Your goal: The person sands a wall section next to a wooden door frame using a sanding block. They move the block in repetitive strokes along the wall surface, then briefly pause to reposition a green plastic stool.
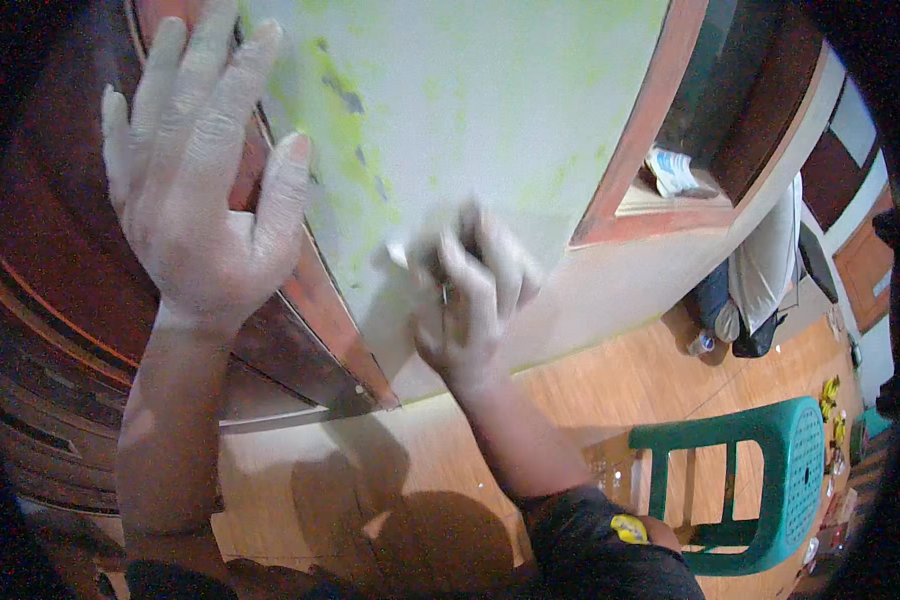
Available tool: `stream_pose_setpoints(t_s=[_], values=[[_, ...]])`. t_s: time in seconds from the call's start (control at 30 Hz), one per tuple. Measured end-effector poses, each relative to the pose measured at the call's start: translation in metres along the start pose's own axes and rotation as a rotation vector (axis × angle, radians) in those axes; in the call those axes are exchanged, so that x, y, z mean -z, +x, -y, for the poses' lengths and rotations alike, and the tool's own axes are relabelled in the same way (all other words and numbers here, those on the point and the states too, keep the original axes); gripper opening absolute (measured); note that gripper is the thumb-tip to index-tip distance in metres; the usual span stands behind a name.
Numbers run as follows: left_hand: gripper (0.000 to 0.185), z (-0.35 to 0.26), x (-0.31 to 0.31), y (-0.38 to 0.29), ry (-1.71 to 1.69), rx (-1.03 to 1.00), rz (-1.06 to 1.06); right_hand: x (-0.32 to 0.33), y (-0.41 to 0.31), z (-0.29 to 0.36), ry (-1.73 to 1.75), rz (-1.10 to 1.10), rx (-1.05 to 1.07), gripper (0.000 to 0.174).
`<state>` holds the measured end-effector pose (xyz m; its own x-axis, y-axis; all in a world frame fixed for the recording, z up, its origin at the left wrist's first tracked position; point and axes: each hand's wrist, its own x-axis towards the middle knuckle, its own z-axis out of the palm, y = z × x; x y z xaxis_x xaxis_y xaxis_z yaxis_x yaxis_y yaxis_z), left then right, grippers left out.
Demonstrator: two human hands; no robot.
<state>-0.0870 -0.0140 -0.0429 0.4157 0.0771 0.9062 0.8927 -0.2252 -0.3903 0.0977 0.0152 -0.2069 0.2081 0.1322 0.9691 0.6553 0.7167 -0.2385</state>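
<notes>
Before me is a wall (pixel 457 127) with pale, smoothed patches over yellow-green paint and a few grey scuffs. My left hand (pixel 202 165), coated in whitish dust, is spread over the reddish-brown wooden door frame (pixel 330 322) beside the wall, fingers apart and holding nothing. Lower and to the right, my right hand (pixel 476 292) is against or very near the wall, equally dusty and blurred. Its fingers curl around a small piece with a pale edge (pixel 397 255); the fingers cover most of it, and its material cannot be made out.
A wood-framed window opening (pixel 622 180) is on the right, with a white packet (pixel 673 172) on its sill. A green plastic stool (pixel 780 480) appears sideways on the wood-look floor (pixel 592 390). Beyond lie a draped pale cloth (pixel 765 255) and a clear cup (pixel 701 343).
</notes>
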Motion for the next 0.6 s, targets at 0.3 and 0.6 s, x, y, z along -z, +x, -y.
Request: stream_pose_setpoints(t_s=[0.3,0.6], values=[[0.060,-0.003,0.000,0.001,-0.011,0.011,0.008,0.012,-0.031,0.000,-0.060,-0.100,0.028,0.031],[0.057,-0.005,-0.004,0.001,-0.097,-0.031,-0.010,-0.007,0.001,-0.027,-0.032,0.004,0.070,0.030]])
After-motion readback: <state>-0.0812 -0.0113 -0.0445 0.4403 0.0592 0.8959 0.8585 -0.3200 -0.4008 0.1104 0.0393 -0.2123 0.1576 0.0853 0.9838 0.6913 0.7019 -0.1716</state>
